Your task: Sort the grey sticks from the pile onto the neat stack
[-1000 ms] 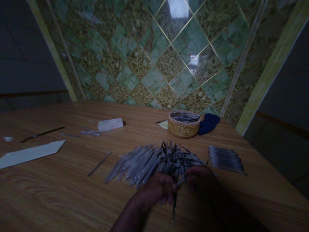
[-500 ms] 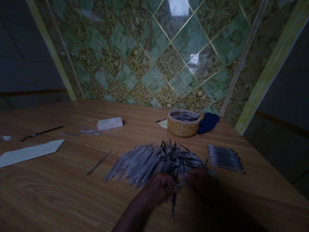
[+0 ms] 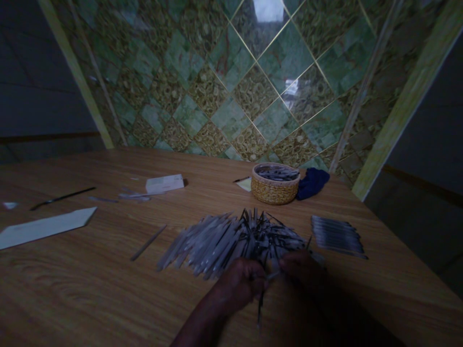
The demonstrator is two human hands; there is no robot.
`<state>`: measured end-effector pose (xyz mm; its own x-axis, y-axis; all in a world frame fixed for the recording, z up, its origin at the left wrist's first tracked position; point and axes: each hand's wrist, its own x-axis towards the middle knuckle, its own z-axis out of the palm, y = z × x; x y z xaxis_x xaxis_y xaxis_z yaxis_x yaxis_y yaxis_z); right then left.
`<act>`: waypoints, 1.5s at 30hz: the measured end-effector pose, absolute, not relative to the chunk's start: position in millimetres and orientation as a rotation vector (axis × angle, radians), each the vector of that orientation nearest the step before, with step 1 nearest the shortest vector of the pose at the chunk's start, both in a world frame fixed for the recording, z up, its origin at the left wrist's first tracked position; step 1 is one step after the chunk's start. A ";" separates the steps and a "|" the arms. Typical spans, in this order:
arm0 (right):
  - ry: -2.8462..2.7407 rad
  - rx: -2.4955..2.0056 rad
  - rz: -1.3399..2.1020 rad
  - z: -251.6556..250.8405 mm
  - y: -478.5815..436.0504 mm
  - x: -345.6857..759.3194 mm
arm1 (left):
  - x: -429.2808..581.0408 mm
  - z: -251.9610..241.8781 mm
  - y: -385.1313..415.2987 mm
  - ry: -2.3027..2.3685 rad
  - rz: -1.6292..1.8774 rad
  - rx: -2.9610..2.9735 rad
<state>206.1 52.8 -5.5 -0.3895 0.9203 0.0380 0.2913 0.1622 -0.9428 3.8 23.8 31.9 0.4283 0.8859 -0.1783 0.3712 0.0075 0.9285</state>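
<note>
My left hand [image 3: 243,283] is closed, its fingertips pinching one end of a slim, pale translucent strip [image 3: 274,275]. The other end runs to the fingers of my right hand [image 3: 302,270], which is also closed and mostly in shadow. A thin dark stick [image 3: 260,308] points down from beneath my left fingers; whether that hand grips it I cannot tell. Just behind both hands lies a spread-out pile of slim dark sticks and clear plastic sleeves [image 3: 213,243]. To the right, similar dark sticks lie side by side in a neat row [image 3: 336,234].
A woven basket [image 3: 275,192] full of similar sticks stands at the back beside a dark blue cloth [image 3: 314,183]. On the left are a white box [image 3: 165,183], a pale flat strip [image 3: 48,226], a long black stick [image 3: 63,198] and a single loose sleeve [image 3: 148,242]. A tiled wall rises behind.
Almost nothing differs. My left hand has shifted very slightly to the right, while both hands keep their pinch on the pale strip.
</note>
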 end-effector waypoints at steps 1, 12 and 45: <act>-1.765 -1.165 1.241 -4.0 52.6 206.5 | 4.3 31.8 23.8 1.133 0.600 1.581; -1.758 -1.089 1.358 -7.5 51.8 203.9 | 5.2 35.7 20.5 1.159 0.640 1.562; -1.508 -1.249 1.441 -8.6 56.1 203.7 | 13.9 26.0 20.7 1.397 0.615 2.406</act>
<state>203.7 56.1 -8.6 -0.2941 0.9468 -0.1309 0.1736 -0.0818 -0.9814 13.9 20.7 26.0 0.4380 0.8728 0.2154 0.7485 -0.4868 0.4503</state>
